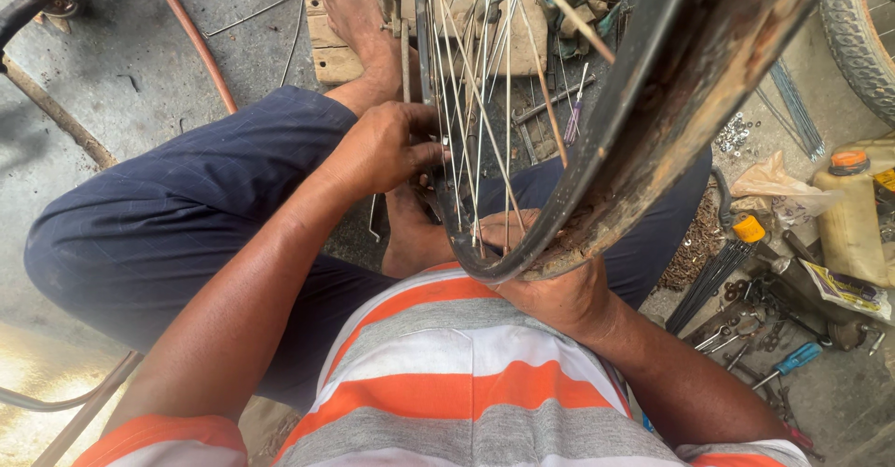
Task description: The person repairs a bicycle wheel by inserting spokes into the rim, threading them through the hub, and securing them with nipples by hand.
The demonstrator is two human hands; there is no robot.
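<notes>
The rim (653,141), a rusty dark steel hoop, stands on edge between the person's knees, rising up and away to the right. The left hand (387,145) pinches thin shiny spokes (475,103) at the wheel's left face. The right hand (559,290) cups the rim's lowest arc from beneath, fingers curled shut on it. Loose spokes (709,281) lie right.

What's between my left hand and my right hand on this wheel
In the head view, the lowest arc of the rusty wheel rim and several thin spokes lie between the left hand and right hand.
</notes>
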